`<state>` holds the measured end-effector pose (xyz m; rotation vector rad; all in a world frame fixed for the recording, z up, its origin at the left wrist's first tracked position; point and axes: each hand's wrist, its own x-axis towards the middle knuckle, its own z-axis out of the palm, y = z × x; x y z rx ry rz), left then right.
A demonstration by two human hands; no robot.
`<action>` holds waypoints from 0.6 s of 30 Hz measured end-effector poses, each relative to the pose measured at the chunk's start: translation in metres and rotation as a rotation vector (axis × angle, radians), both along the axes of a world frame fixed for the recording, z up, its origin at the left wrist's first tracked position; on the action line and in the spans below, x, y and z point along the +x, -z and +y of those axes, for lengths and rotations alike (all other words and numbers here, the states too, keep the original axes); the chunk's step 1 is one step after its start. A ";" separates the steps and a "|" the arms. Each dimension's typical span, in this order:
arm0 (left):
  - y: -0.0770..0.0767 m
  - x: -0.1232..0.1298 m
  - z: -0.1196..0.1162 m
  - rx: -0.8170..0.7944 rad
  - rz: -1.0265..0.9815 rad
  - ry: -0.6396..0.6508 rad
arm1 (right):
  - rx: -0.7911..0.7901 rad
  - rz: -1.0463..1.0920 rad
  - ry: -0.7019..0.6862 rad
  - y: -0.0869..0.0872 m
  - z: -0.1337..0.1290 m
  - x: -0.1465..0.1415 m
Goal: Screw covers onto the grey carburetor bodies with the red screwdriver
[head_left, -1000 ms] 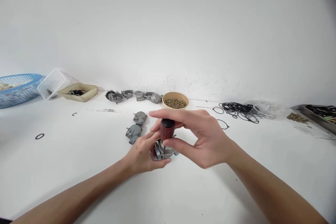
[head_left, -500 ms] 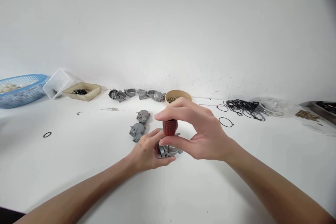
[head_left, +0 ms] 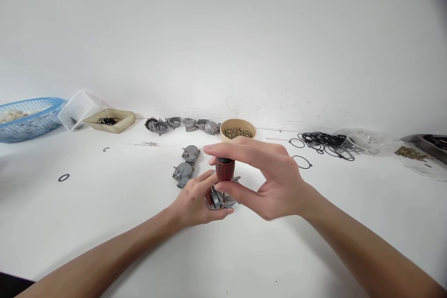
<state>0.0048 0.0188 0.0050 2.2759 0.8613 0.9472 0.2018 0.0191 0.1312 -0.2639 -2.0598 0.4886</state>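
Observation:
My left hand point(head_left: 196, 201) is wrapped round a grey metal carburetor point(head_left: 228, 201) on the white table, steadying it from the left. Above it, my right hand point(head_left: 260, 179) grips a screwdriver point(head_left: 225, 171) with a red and black handle between thumb and fingers. The screwdriver stands upright, its shaft running down to the carburetor; the tip's exact contact is too small to tell. Part of the carburetor is hidden by both hands. Two more carburetors point(head_left: 184, 172) sit just beyond my left hand.
Along the wall stand several grey metal bowls point(head_left: 161, 127), a round tub of brass screws point(head_left: 238, 131), a yellowish tray point(head_left: 118, 125), a clear box point(head_left: 77, 109) and a blue basket point(head_left: 33, 123). To the right lie black rubber rings point(head_left: 323, 142), a plastic bag point(head_left: 370, 142) and loose screws point(head_left: 412, 152).
My right hand has shifted its fingers round the screwdriver handle, the index finger now lying across the top and the thumb a little further right. My left hand keeps its hold.

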 end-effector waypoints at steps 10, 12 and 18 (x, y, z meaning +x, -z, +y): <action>-0.002 -0.001 0.000 -0.053 0.024 0.008 | -0.076 0.008 0.012 -0.002 0.001 -0.002; 0.000 -0.001 0.001 0.012 0.009 -0.008 | -0.101 -0.024 -0.043 -0.003 -0.001 -0.001; 0.002 -0.001 0.001 0.002 -0.018 -0.013 | -0.135 -0.059 -0.055 0.000 0.000 0.001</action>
